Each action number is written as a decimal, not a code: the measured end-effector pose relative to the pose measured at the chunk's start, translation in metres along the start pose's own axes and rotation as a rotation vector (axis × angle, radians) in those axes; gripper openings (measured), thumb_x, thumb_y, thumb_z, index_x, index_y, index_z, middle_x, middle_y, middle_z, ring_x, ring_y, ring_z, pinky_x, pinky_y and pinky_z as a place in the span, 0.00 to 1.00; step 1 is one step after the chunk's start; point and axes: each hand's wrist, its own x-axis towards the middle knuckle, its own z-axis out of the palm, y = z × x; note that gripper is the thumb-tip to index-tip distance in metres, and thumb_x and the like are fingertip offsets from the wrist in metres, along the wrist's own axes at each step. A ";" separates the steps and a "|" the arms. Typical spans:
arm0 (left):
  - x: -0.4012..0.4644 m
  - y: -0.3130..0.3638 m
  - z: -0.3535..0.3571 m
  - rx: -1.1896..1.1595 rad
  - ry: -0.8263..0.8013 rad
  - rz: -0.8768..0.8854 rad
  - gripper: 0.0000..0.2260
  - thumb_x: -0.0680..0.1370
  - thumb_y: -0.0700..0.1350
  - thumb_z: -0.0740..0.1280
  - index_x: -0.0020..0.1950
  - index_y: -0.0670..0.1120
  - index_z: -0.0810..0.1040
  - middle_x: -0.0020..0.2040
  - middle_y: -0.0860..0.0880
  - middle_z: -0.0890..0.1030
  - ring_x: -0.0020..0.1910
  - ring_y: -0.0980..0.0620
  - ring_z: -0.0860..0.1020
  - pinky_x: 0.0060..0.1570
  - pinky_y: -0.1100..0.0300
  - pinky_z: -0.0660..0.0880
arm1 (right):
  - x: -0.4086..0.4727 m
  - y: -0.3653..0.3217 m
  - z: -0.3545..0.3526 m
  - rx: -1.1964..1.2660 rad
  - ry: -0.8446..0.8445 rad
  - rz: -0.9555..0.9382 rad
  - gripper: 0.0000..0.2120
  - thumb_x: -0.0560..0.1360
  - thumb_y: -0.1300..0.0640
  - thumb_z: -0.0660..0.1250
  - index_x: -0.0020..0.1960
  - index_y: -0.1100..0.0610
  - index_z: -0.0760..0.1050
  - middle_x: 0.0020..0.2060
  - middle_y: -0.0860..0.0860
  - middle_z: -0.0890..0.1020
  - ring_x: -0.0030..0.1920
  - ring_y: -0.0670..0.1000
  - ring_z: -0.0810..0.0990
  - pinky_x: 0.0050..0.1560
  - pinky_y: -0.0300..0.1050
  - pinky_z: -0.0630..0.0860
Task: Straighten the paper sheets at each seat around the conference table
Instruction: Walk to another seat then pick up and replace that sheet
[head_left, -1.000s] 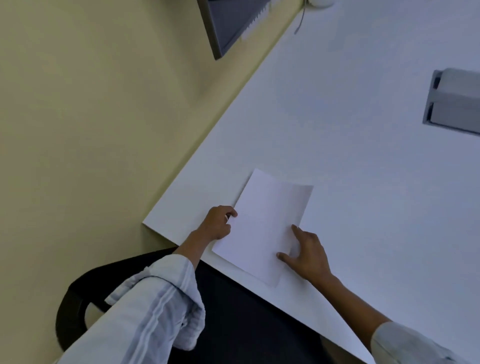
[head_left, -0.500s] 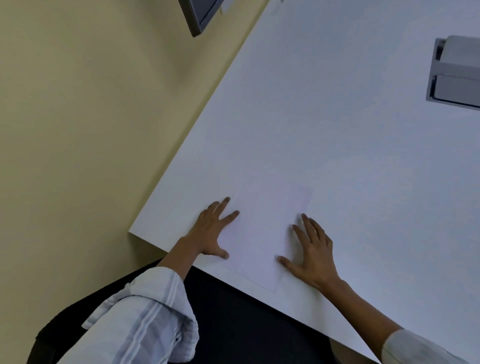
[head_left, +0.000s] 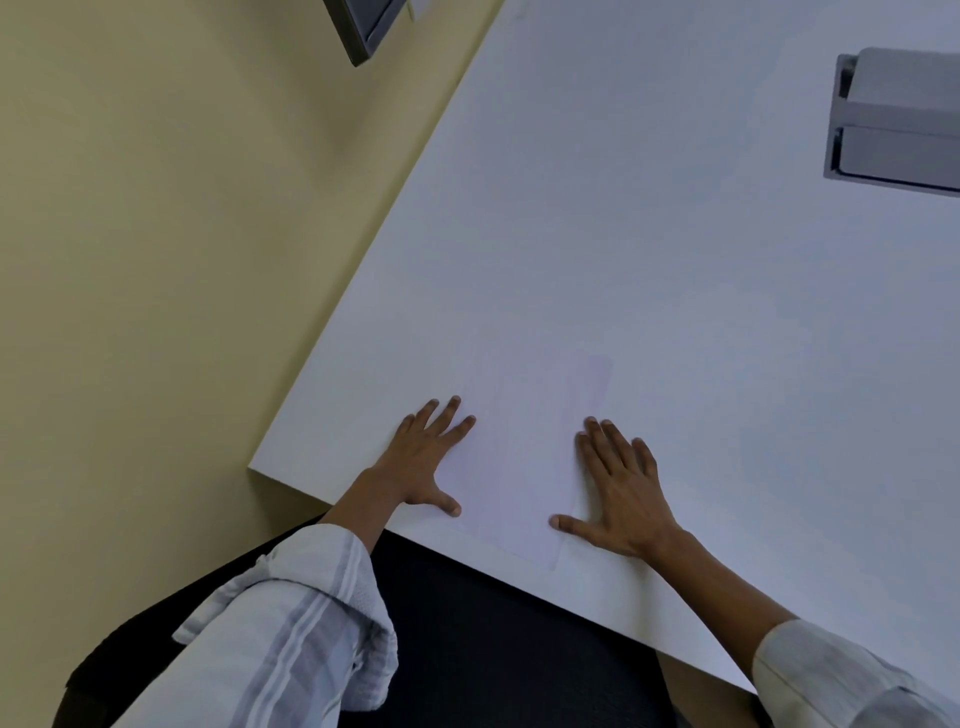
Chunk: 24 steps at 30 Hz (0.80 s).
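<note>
Since flattened: both hands (head_left: 524, 467), apparently on paper (head_left: 519, 499)

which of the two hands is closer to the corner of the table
The left hand, flat on the table by the paper sheet's left edge, is nearer the corner; the right hand lies flat on the sheet's other side.

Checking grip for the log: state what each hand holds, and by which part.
Nothing is gripped. The left hand and right hand lie flat, fingers spread, at the paper sheet's side edges on the table.
</note>
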 end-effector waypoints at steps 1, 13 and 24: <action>0.000 0.001 0.000 -0.001 0.001 -0.002 0.59 0.62 0.69 0.74 0.80 0.55 0.40 0.81 0.49 0.34 0.80 0.43 0.37 0.78 0.41 0.45 | 0.000 0.001 0.000 0.003 0.000 -0.001 0.59 0.65 0.17 0.49 0.82 0.56 0.45 0.82 0.52 0.43 0.81 0.53 0.41 0.79 0.59 0.42; 0.001 0.007 -0.005 -0.017 -0.013 -0.024 0.58 0.64 0.67 0.75 0.80 0.55 0.39 0.81 0.50 0.34 0.80 0.41 0.37 0.78 0.38 0.46 | 0.005 0.001 -0.008 0.014 -0.035 0.009 0.59 0.65 0.19 0.54 0.81 0.56 0.41 0.81 0.53 0.40 0.81 0.54 0.39 0.79 0.58 0.43; -0.025 0.024 -0.067 -0.230 0.198 -0.059 0.52 0.70 0.70 0.67 0.81 0.48 0.43 0.82 0.49 0.45 0.81 0.49 0.43 0.79 0.47 0.48 | -0.027 -0.005 -0.058 0.135 0.035 0.085 0.54 0.70 0.22 0.51 0.81 0.56 0.38 0.81 0.51 0.39 0.81 0.51 0.38 0.79 0.61 0.44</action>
